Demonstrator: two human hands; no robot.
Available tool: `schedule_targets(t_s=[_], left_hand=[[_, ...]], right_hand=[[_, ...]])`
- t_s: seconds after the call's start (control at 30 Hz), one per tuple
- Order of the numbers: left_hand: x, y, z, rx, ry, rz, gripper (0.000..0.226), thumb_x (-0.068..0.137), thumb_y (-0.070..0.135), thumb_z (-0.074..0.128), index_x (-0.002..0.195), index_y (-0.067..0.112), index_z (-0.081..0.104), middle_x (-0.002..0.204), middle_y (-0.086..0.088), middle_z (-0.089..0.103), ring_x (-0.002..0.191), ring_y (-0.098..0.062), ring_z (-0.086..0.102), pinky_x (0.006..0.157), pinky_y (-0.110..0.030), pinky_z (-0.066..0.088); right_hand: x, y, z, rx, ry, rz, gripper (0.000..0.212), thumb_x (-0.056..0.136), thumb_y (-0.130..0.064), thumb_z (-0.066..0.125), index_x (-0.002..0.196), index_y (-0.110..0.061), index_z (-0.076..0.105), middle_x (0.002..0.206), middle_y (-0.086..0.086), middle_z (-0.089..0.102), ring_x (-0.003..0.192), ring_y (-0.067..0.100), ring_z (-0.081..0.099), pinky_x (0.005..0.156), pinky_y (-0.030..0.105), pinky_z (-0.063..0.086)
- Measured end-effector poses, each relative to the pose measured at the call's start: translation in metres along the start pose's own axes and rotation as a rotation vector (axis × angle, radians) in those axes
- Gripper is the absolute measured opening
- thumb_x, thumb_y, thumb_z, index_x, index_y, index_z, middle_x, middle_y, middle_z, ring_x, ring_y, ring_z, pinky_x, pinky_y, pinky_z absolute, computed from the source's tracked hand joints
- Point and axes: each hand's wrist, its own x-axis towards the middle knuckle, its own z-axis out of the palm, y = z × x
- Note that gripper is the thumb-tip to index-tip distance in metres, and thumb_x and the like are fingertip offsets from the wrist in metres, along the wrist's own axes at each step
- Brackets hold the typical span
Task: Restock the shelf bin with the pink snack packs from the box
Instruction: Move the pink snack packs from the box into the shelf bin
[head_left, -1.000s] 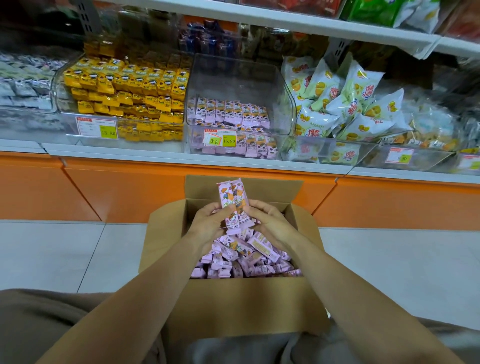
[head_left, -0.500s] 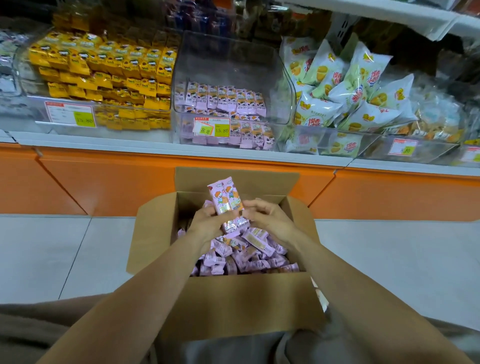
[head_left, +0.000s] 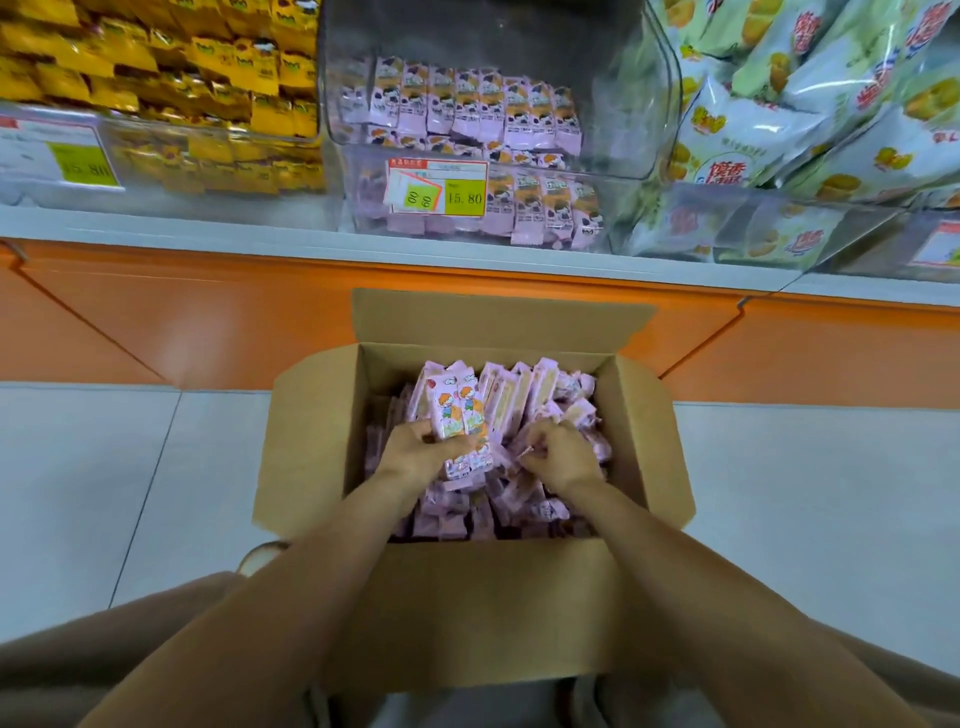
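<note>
An open cardboard box (head_left: 311, 447) stands on the floor in front of me, full of pink snack packs (head_left: 540, 395). My left hand (head_left: 415, 457) grips a small upright stack of pink packs (head_left: 460, 415) over the box's middle. My right hand (head_left: 561, 457) is just to its right, fingers curled into the loose packs in the box, pinching some of them. Above, on the shelf, the clear shelf bin (head_left: 644, 104) holds rows of the same pink packs (head_left: 467, 104) low in its left part; its upper right part shows no packs.
A bin of yellow packs (head_left: 171, 67) sits left of the pink bin, and green-white snack bags (head_left: 810, 104) lie to its right. A price tag (head_left: 439, 187) hangs on the pink bin's front. An orange base panel (head_left: 208, 312) runs under the white shelf edge.
The view has moved closer to the shelf and box. My left hand has lowered its stack of packs toward the box. My right hand has left the stack and dug into the loose packs.
</note>
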Motion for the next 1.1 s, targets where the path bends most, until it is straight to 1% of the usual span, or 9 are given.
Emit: schedule_targets(t_s=[0.17,0.33,0.4,0.5,0.6,0.7,0.77,0.9,1.1], left_hand=[[-0.011,0.014,0.001,-0.064,-0.014,0.017,0.024,0.08,0.012,0.077,0.102,0.008,0.07,0.098,-0.006,0.072,0.073,-0.007,0.067,0.057,-0.015,0.051],[-0.045,0.04,0.009,-0.321,-0.131,0.006,0.034,0.085,0.014,0.072,0.117,0.005,0.065,0.106,-0.007,0.073,0.091,-0.017,0.071,0.075,-0.025,0.057],[-0.064,0.053,0.011,-0.355,-0.182,0.067,0.031,0.089,0.012,0.067,0.119,0.004,0.064,0.104,-0.004,0.074,0.088,-0.013,0.072,0.065,-0.022,0.057],[-0.093,0.072,0.008,-0.366,-0.236,0.169,0.025,0.093,0.008,0.061,0.117,0.004,0.065,0.101,0.0,0.074,0.081,-0.007,0.072,0.056,-0.016,0.053],[-0.113,0.087,-0.002,-0.295,-0.277,0.277,0.028,0.092,0.012,0.062,0.12,0.008,0.064,0.111,-0.004,0.072,0.095,-0.012,0.07,0.064,-0.018,0.054],[-0.129,0.104,-0.013,-0.286,-0.272,0.352,0.029,0.09,0.013,0.064,0.119,0.009,0.063,0.114,-0.007,0.071,0.098,-0.017,0.07,0.068,-0.023,0.055],[-0.139,0.121,-0.021,-0.287,-0.251,0.406,0.027,0.089,0.013,0.064,0.115,0.008,0.065,0.109,-0.007,0.073,0.091,-0.017,0.072,0.068,-0.026,0.056],[-0.145,0.161,-0.042,-0.256,-0.196,0.515,0.024,0.089,0.011,0.065,0.112,0.004,0.066,0.097,-0.007,0.075,0.081,-0.018,0.072,0.068,-0.029,0.059],[-0.127,0.194,-0.063,-0.248,-0.149,0.563,0.037,0.088,0.016,0.068,0.123,0.009,0.061,0.115,-0.009,0.07,0.101,-0.025,0.069,0.087,-0.041,0.057]], right_hand=[[-0.019,-0.004,-0.046,0.296,0.022,-0.148,0.009,0.089,-0.015,0.061,0.088,-0.011,0.053,0.098,0.012,0.054,0.086,0.035,0.055,0.082,0.05,0.048],[-0.064,-0.042,-0.085,0.684,0.061,-0.277,0.019,0.088,-0.005,0.063,0.081,-0.021,0.054,0.111,-0.01,0.061,0.095,0.02,0.066,0.09,0.042,0.052],[-0.078,-0.055,-0.092,0.685,0.068,-0.328,0.022,0.086,-0.005,0.064,0.078,-0.023,0.054,0.114,-0.012,0.061,0.093,0.016,0.063,0.084,0.041,0.049],[-0.102,-0.078,-0.108,0.733,0.112,-0.379,0.021,0.08,-0.03,0.073,0.074,-0.027,0.054,0.119,-0.012,0.06,0.104,0.02,0.061,0.081,0.04,0.05],[-0.12,-0.099,-0.122,0.746,0.176,-0.41,0.037,0.071,-0.051,0.077,0.071,-0.024,0.052,0.116,-0.005,0.062,0.102,0.023,0.063,0.073,0.033,0.048],[-0.131,-0.119,-0.137,0.745,0.211,-0.465,0.034,0.074,-0.043,0.078,0.072,-0.026,0.049,0.09,0.016,0.058,0.086,0.038,0.061,0.073,0.044,0.053],[-0.133,-0.134,-0.151,0.743,0.248,-0.507,0.031,0.078,-0.034,0.077,0.075,-0.026,0.047,0.081,0.013,0.052,0.077,0.031,0.06,0.076,0.043,0.051],[-0.125,-0.166,-0.183,0.777,0.324,-0.551,0.025,0.084,-0.016,0.073,0.093,-0.024,0.052,0.102,-0.006,0.056,0.093,0.009,0.058,0.077,0.02,0.047],[-0.09,-0.194,-0.216,0.767,0.311,-0.504,0.018,0.092,-0.007,0.06,0.109,-0.009,0.056,0.105,0.008,0.06,0.084,0.015,0.065,0.083,0.037,0.053]])
